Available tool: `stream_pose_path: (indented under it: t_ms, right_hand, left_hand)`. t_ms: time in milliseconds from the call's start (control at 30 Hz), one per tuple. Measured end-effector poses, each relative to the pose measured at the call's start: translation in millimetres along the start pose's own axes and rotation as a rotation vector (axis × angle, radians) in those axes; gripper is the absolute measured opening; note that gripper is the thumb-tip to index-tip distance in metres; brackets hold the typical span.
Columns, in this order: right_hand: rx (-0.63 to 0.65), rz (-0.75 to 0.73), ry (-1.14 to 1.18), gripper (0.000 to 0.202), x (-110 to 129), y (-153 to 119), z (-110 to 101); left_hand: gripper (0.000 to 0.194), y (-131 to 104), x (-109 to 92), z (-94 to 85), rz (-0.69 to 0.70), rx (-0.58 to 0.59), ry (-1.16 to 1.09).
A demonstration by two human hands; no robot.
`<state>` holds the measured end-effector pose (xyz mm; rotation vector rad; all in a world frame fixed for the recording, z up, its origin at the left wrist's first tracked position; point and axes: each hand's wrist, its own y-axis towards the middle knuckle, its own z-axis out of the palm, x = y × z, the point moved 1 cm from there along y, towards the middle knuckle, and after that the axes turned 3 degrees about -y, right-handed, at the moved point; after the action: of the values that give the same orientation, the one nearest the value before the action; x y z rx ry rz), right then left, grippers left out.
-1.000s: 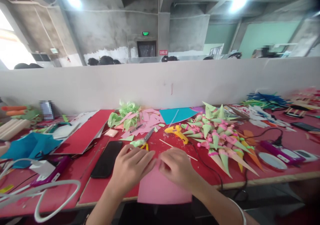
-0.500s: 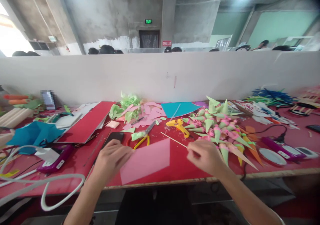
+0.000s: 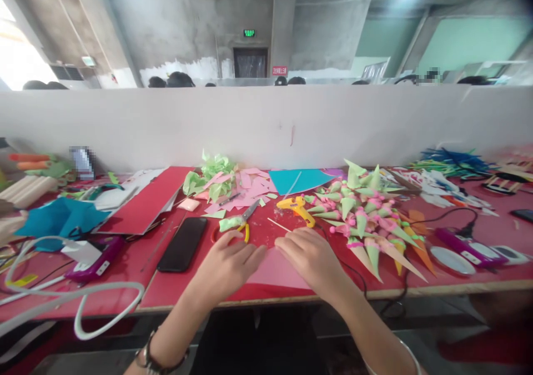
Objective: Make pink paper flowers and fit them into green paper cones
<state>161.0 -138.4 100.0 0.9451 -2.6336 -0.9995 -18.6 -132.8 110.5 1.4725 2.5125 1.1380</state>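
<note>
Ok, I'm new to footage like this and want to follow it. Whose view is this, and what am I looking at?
There's no machine here: a person wears a camera on their head, looking forward and down. The bare left hand and right hand are close together at a pink sheet; their fingertips' exact grip on it can't be made out. On the red table, a black phone lies left of them, scissors and a yellow glue gun lie beyond, and a pile of green and pink cones lies to the right.
</note>
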Motion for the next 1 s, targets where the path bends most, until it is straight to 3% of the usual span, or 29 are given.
stream_pose_path:
  t_ms: [133,233,367,433,500,600,700,767,833,900,1000]
  right_hand:
    - [-0.037,0.004,0.027,0.018,7.4,5.3,1.5]
    - [-0.075,0.014,0.077,0.02,6.2,7.1,-3.7]
    - [-0.072,0.039,0.108,0.021,-10.5,2.1,-13.4]
    - [-0.066,0.07,0.1,0.019,-20.8,-1.5,-16.6]
    - [-0.057,0.094,0.076,0.019,-26.3,-3.1,-17.5]
    - [-0.021,0.079,0.094,0.02,-21.2,0.7,-15.5]
    - [-0.019,0.089,0.182,0.02,-9.6,7.2,-13.5]
    - [-0.076,0.171,0.272,0.016,-7.1,8.2,-11.1]
    - [-0.185,0.335,0.397,0.013,-11.1,3.7,-4.7]
    - [-0.283,0.55,0.564,0.027,-18.2,-6.4,7.5]
    - [-0.165,0.743,0.951,0.038,-22.0,-23.8,34.1]
  left_hand:
    - [0.019,10.1,-9.6,5.4,-0.117,-0.088,0.101]
    - [0.023,11.5,-6.0,5.6,-0.122,-0.076,0.118]
    - [0.025,-5.4,20.3,1.2,-0.124,-0.015,0.144]
    - [0.025,-14.5,35.2,-2.6,-0.2,0.009,0.172]
    - [0.024,-16.8,42.1,-7.3,-0.311,-0.04,0.229]
    - [0.013,-5.0,30.3,-11.0,-0.326,-0.066,0.03]
    - [0.024,10.3,8.8,-7.0,-0.308,0.126,-0.146]
    - [0.025,11.9,1.7,-2.6,-0.375,0.282,-0.191]
    - [0.026,5.1,2.6,0.4,-0.472,0.359,-0.196]
    - [0.025,-6.4,8.5,3.0,-0.581,0.33,-0.232]
    - [0.03,-23.6,17.1,13.0,-0.756,0.167,-0.431]
